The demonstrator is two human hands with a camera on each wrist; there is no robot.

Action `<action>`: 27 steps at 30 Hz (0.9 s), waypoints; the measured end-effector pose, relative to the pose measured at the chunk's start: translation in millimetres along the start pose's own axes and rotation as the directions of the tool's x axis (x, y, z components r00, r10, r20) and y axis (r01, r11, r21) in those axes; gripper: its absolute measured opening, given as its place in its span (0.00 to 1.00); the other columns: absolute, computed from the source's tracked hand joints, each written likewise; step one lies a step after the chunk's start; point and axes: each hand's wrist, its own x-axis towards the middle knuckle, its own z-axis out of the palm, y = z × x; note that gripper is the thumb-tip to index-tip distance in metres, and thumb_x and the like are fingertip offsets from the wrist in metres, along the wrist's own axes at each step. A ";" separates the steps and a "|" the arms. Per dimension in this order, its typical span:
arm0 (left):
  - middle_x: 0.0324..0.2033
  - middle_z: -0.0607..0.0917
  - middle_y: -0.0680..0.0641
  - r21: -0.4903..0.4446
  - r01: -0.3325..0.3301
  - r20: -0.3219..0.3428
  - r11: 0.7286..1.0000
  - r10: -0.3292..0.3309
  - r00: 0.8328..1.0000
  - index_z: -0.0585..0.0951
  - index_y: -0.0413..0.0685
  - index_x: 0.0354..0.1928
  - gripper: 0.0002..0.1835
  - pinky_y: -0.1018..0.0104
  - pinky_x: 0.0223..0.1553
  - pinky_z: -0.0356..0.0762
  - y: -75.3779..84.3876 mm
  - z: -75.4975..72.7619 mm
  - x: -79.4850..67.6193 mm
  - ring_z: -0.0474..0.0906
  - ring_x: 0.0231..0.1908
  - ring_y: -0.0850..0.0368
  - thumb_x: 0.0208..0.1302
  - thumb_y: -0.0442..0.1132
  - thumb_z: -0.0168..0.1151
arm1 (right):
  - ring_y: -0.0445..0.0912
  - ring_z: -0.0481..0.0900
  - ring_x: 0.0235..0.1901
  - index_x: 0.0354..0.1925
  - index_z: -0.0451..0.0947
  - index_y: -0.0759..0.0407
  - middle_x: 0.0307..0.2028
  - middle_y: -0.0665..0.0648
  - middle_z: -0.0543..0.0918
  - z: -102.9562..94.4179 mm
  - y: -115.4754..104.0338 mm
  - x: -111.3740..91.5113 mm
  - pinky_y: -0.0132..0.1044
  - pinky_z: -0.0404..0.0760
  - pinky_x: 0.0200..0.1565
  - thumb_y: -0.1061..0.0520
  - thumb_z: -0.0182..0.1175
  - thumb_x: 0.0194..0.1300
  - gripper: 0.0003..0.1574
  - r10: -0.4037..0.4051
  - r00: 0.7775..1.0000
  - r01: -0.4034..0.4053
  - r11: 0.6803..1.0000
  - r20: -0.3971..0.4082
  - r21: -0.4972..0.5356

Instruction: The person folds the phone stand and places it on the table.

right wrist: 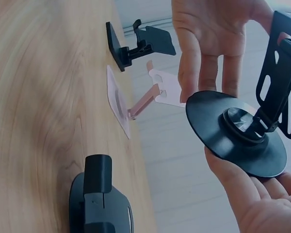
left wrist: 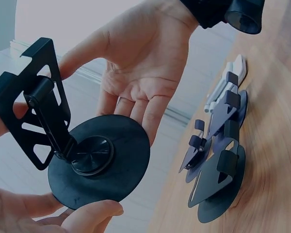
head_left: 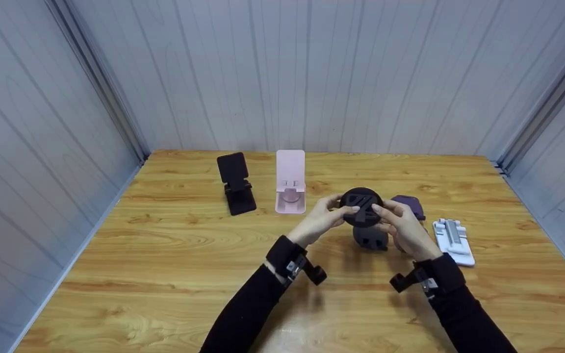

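Note:
A black phone stand (head_left: pixel 359 215) with a round base and a slotted, hinged plate is raised above the table between both hands. My left hand (head_left: pixel 321 219) holds it from the left, thumb towards the slotted plate. From the right, my right hand (head_left: pixel 406 229) grips it with thumb and fingers. In the left wrist view the round base (left wrist: pixel 121 160) faces the camera, the folding arm rising from its centre hub. The right wrist view shows the same base (right wrist: pixel 218 131) with fingers at its edge.
A dark grey stand (head_left: pixel 372 239) lies below the hands, with a purple stand (head_left: pixel 408 203) and a white folded stand (head_left: pixel 454 240) to the right. A black stand (head_left: pixel 236 184) and a pink stand (head_left: pixel 290 171) stand upright further left. Panels (head_left: pixel 282 73) enclose the wooden table.

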 end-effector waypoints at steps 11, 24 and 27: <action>0.46 0.82 0.43 0.071 0.010 -0.031 0.997 -0.008 0.999 0.72 0.40 0.67 0.31 0.66 0.47 0.85 -0.2 -4.1 -0.5 0.80 0.41 0.56 0.62 0.38 0.69 | 0.37 0.83 0.39 0.68 0.59 0.72 0.42 0.48 0.84 -2.0 3.8 0.1 0.27 0.82 0.41 0.59 0.55 0.74 0.31 0.008 0.999 -0.013 0.992 0.040 0.125; 0.39 0.82 0.47 0.181 -0.136 -0.064 0.974 0.150 0.987 0.77 0.36 0.59 0.28 0.74 0.29 0.79 -3.8 -5.4 -1.1 0.77 0.28 0.60 0.55 0.32 0.73 | 0.41 0.84 0.51 0.73 0.47 0.77 0.51 0.49 0.85 -0.3 6.6 1.5 0.34 0.84 0.53 0.63 0.54 0.73 0.41 -0.048 0.996 0.040 0.994 0.079 0.099; 0.34 0.80 0.51 0.183 -0.160 -0.063 0.970 0.174 0.983 0.78 0.37 0.56 0.26 0.75 0.26 0.75 -5.5 -6.2 -1.6 0.75 0.26 0.61 0.54 0.31 0.73 | 0.42 0.84 0.52 0.72 0.49 0.79 0.51 0.51 0.85 1.1 7.8 2.0 0.35 0.84 0.53 0.64 0.54 0.73 0.39 -0.072 0.994 0.062 0.993 0.085 0.105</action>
